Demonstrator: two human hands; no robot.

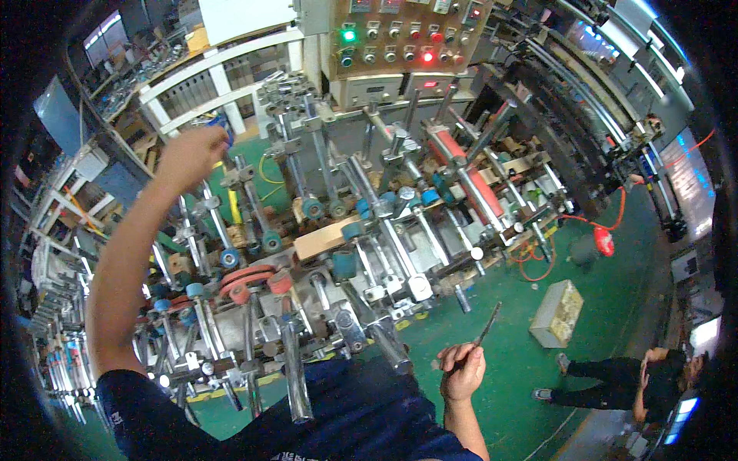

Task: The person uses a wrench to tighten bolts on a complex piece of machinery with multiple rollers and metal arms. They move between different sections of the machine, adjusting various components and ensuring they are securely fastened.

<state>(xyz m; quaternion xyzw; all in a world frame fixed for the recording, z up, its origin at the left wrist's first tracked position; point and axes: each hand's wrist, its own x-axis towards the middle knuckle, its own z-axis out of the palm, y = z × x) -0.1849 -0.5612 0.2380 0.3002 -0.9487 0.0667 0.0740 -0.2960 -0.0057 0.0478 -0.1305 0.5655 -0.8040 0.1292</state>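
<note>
**Both hands up at the roller machine, one on a blue part, one holding a slim tool**

Right now I am watching the left hand (191, 154) reaching far out over the long grey steel machine with its rows of rods and teal rollers (338, 253). It is closing into a loose fist around a small blue object (224, 129) at the far upper edge of the frame; only a sliver of blue is showing past the knuckles, so I cannot tell what kind of part it is. The bare forearm is stretching up from the dark blue sleeve at the lower left.

Meanwhile the right hand (461, 370) is hovering near the body, just off the near edge of the machine and above the green floor (492, 346). Its fingers are pinching shut on a thin dark metal tool (487, 325), which is pointing up and to the right, clear of the machine.

Between the two hands, a pale wooden block (327, 240) is lying among the rollers, and red curved belts (247, 278) are sitting to its lower left. A beige control panel with green and red lamps (400, 38) is standing at the far side. On the floor to the right, a cream rectangular box (556, 313) is resting, and another person in dark clothes (623, 380) is crouching well apart from my hands.
</note>
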